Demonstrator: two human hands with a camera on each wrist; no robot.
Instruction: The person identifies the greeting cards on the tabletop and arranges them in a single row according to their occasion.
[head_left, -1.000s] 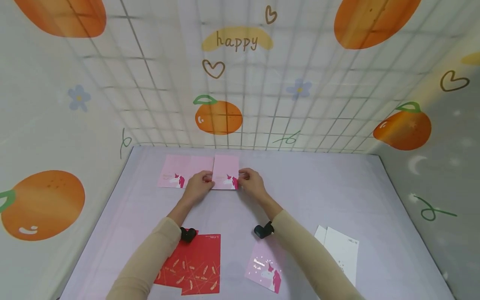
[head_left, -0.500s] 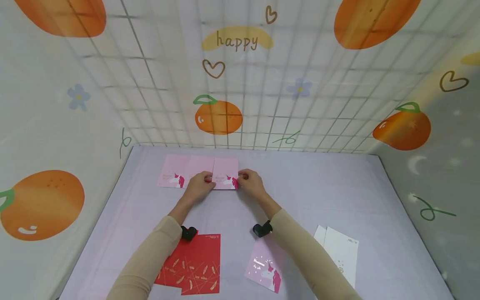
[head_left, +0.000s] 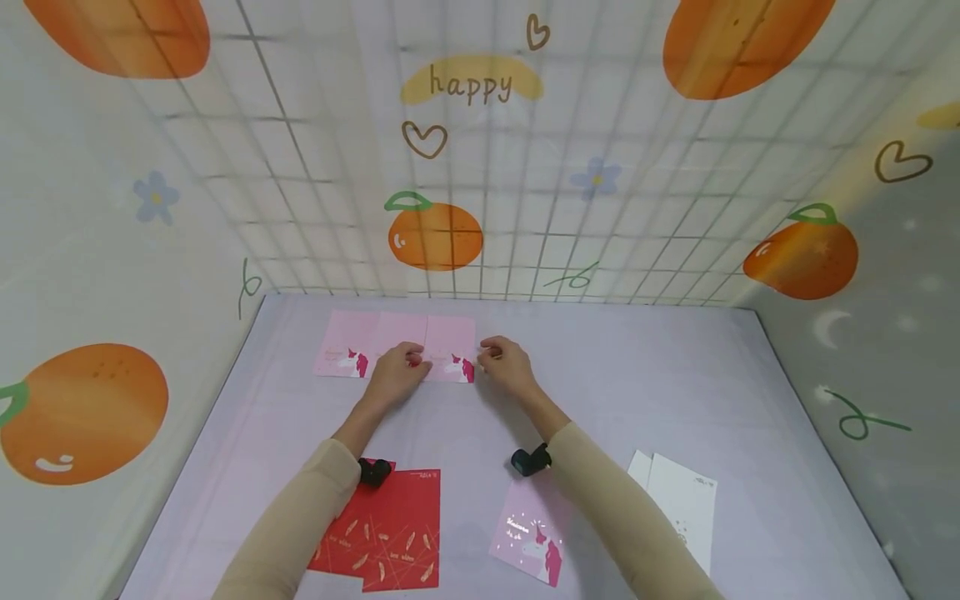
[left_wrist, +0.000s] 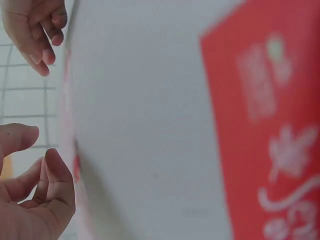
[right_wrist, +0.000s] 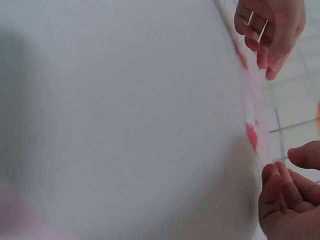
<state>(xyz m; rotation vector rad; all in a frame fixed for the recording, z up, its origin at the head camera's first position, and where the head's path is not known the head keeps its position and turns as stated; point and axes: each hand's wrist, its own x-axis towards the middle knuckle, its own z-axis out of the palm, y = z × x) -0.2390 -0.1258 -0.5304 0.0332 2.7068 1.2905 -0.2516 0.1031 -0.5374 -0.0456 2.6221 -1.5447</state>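
Pink unicorn cards lie side by side at the back of the table in the head view: a left one (head_left: 351, 329), a middle one (head_left: 401, 327) partly covered by my left hand (head_left: 393, 373), and a right one (head_left: 452, 333). My left fingers hover about the seam between the middle and right cards. Just off the right card's right edge is my right hand (head_left: 510, 367). In the wrist views, thumb and fingers of the left hand (left_wrist: 37, 195) and of the right hand (right_wrist: 292, 200) stand apart, loosely bent, with nothing between them.
Overlapping red cards (head_left: 408, 525) lie at the front left. Another pink unicorn card (head_left: 525, 533) lies near the front middle, partly under the right forearm. White cards (head_left: 684, 500) sit at the front right. A patterned curtain (head_left: 600, 242) borders the table's back edge.
The right pink card has come down flat onto the table, level with its neighbours. Both hands have let go of its sides, and the right fingers have drawn slightly away.
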